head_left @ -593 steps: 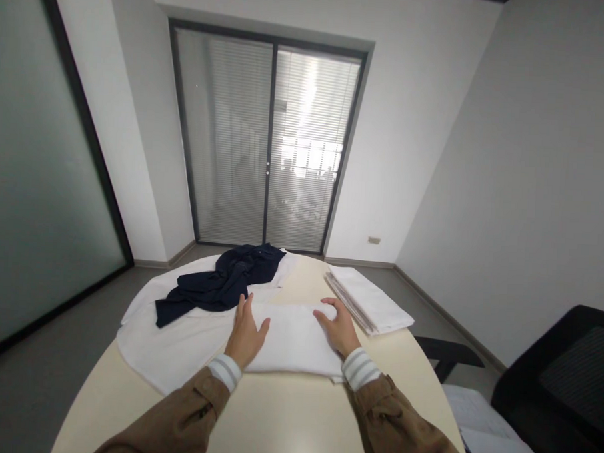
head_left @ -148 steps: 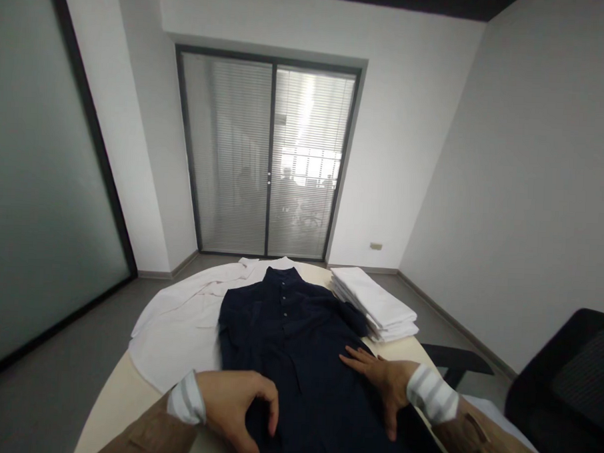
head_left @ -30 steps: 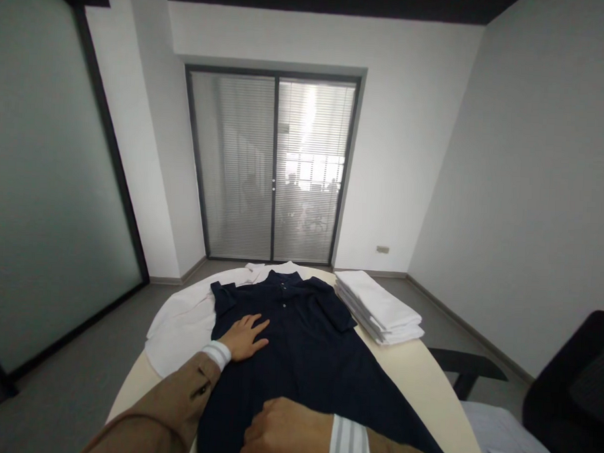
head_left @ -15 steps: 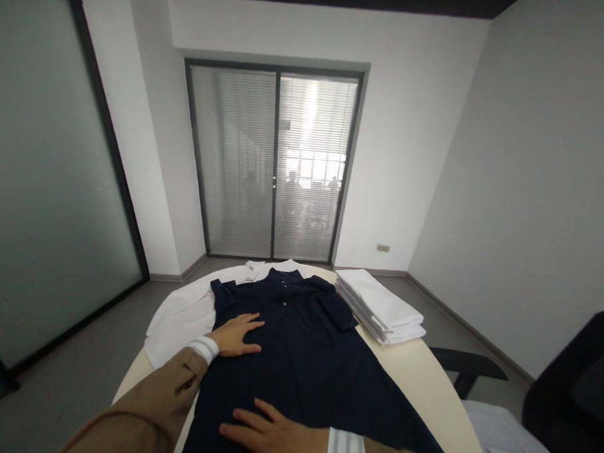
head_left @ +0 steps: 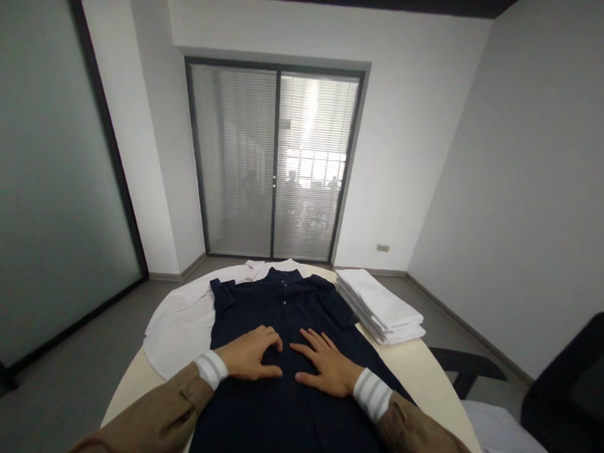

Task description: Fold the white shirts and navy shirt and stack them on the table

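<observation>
A dark navy button shirt lies spread flat on the round cream table, collar at the far end. My left hand rests palm down on its middle, fingers apart. Beside it my right hand also lies flat on the cloth with fingers spread. Neither hand holds anything. Under the navy shirt, to the left, lies a white garment.
A stack of folded white cloths sits at the table's far right. A black chair stands at the right, with white paper low beside it. Glass doors with blinds close the far wall.
Both hands slid to the middle of the navy shirt: the left moved back from the shoulder area, the right moved forward from the near hem and now lies flat.
</observation>
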`<act>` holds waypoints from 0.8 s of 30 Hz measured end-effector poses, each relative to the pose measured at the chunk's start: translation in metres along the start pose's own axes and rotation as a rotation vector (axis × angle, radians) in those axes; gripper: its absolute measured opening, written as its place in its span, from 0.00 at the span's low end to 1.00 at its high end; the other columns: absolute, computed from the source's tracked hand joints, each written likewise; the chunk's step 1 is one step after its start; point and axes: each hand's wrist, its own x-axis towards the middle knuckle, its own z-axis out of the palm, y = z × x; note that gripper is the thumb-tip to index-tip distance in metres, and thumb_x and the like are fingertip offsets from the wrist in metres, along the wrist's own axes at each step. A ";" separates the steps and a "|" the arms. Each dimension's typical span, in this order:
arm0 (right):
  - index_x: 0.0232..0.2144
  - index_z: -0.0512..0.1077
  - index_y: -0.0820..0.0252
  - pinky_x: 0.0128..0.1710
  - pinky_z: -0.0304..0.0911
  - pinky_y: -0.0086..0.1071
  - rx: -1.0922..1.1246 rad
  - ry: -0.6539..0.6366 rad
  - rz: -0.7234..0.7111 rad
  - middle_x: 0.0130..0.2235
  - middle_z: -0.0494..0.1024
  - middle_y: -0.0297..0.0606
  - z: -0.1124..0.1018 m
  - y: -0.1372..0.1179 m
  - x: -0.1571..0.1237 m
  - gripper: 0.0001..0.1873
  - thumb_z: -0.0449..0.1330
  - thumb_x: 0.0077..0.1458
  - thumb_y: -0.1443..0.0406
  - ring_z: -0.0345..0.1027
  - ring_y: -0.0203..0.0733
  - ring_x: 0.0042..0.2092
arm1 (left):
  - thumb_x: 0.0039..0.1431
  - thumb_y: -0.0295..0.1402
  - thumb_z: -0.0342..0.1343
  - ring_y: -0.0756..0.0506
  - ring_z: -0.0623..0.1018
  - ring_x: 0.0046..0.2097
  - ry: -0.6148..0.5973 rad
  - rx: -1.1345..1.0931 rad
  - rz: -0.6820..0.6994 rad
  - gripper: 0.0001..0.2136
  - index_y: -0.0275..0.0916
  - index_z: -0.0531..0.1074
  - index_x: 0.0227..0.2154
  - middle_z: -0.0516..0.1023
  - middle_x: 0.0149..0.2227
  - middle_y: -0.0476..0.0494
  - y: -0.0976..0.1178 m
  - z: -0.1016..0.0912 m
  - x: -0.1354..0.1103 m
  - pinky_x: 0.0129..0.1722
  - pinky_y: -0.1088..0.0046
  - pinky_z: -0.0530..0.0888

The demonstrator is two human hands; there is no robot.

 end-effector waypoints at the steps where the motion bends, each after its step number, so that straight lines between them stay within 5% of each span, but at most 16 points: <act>1: 0.68 0.52 0.48 0.68 0.31 0.59 0.003 0.004 0.023 0.72 0.43 0.44 0.000 0.007 0.002 0.42 0.52 0.58 0.40 0.32 0.57 0.72 | 0.51 0.53 0.63 0.36 0.71 0.55 -0.054 -0.030 0.062 0.26 0.44 0.70 0.49 0.72 0.51 0.41 0.011 0.004 -0.001 0.55 0.60 0.68; 5: 0.69 0.47 0.57 0.69 0.32 0.54 0.047 0.048 0.026 0.71 0.47 0.48 0.006 0.024 0.010 0.45 0.53 0.59 0.43 0.34 0.53 0.72 | 0.37 0.58 0.69 0.26 0.54 0.68 -0.159 -0.075 0.202 0.45 0.46 0.63 0.59 0.55 0.68 0.35 0.038 0.030 0.000 0.65 0.47 0.55; 7: 0.66 0.52 0.62 0.69 0.34 0.53 0.072 0.073 0.009 0.70 0.51 0.51 0.008 0.030 0.013 0.42 0.55 0.59 0.46 0.37 0.52 0.71 | 0.41 0.56 0.69 0.26 0.51 0.69 -0.133 -0.065 0.235 0.38 0.45 0.68 0.54 0.51 0.69 0.36 0.041 0.043 0.001 0.65 0.45 0.53; 11: 0.55 0.62 0.62 0.69 0.38 0.53 0.111 0.113 -0.037 0.67 0.55 0.54 0.010 0.040 0.014 0.29 0.57 0.59 0.51 0.42 0.53 0.70 | 0.57 0.41 0.64 0.35 0.61 0.65 -0.061 -0.080 0.270 0.09 0.42 0.74 0.35 0.57 0.68 0.44 0.040 0.050 0.006 0.62 0.55 0.61; 18: 0.40 0.69 0.58 0.55 0.61 0.42 0.109 0.266 -0.141 0.49 0.73 0.43 -0.018 0.016 0.001 0.13 0.64 0.53 0.61 0.65 0.47 0.54 | 0.58 0.32 0.62 0.43 0.70 0.54 0.135 -0.207 0.096 0.05 0.40 0.72 0.31 0.72 0.52 0.44 0.029 0.056 0.014 0.53 0.66 0.68; 24: 0.36 0.77 0.54 0.48 0.60 0.32 0.231 -0.095 -0.383 0.40 0.73 0.32 -0.013 -0.023 -0.018 0.20 0.73 0.42 0.53 0.66 0.40 0.45 | 0.55 0.28 0.62 0.44 0.70 0.47 0.227 -0.191 0.019 0.06 0.40 0.70 0.31 0.72 0.42 0.47 0.022 0.064 0.015 0.48 0.68 0.67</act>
